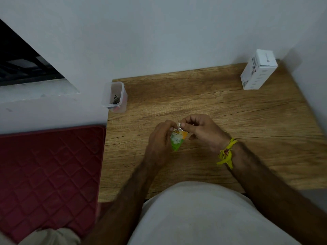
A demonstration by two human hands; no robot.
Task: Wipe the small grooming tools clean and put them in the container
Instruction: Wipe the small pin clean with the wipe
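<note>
Two hands meet over the middle of my wooden bench, a grained brown top pushed into the corner of a pale grey wall. To the left of it lies a dark red quilted mat, and above that a dark window opening cuts into the wall. At the far left corner of the bench stands a clear plastic container, open at the top, with a few small dark metal tools lying in it; it is well apart from my hands. At the far right corner a white box stands upright. My left hand curls round a small green and orange sachet, holding it upright just above the wood. My right hand, with a yellow thread band on its wrist, pinches the sachet's top edge between thumb and forefinger, touching the left hand's fingertips. Both grips are closed on the sachet.
</note>
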